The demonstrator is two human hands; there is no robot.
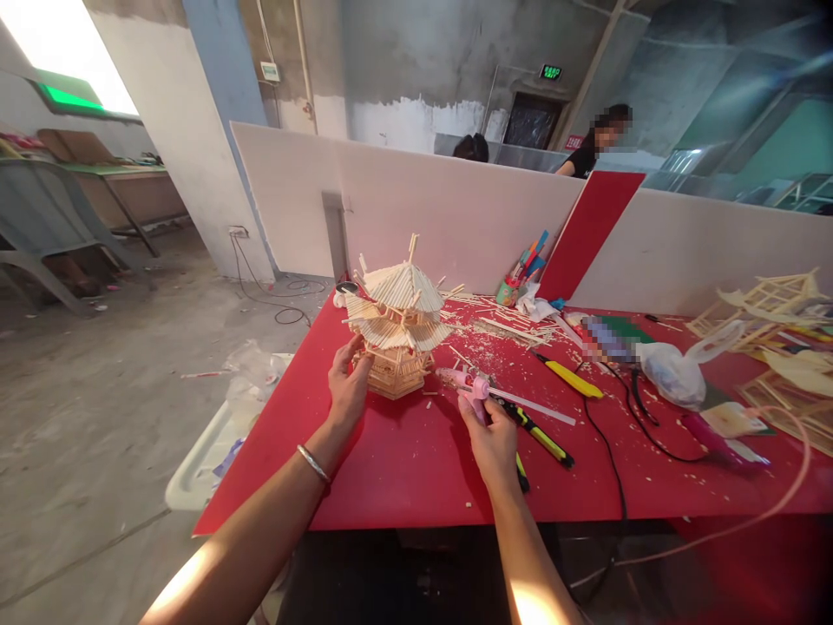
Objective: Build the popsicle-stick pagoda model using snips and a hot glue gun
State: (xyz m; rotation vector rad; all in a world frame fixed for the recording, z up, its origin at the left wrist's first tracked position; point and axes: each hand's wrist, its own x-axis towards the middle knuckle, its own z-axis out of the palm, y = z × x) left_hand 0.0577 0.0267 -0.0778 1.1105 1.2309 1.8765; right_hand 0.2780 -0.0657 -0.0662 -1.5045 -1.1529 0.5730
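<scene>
Nearest you, a bracelet (313, 464) rings your left wrist. Your right hand (493, 438) has its fingers closed around the grip of a pink glue gun (478, 389), a pale glue stick (540, 408) jutting from its back; the nozzle points at the model, just beside it. Your left hand (348, 386) has its thumb and fingers partly curled, holding the lower left side of the wooden model (398, 304), a roofed tower of small sticks standing at the middle of the red table (390, 477). Off the table's left edge, a white tub (186, 469) holds crumpled clear plastic and something bluish. To your right are a yellow cutter (573, 378) and, farther right, a plastic bag (673, 373) whose contents you can't make out. Toward the back, loose sticks (514, 330) lie scattered, and a can (506, 292) holds upright coloured pens (534, 252). Behind stands a white board (416, 208), with two people beyond it.
</scene>
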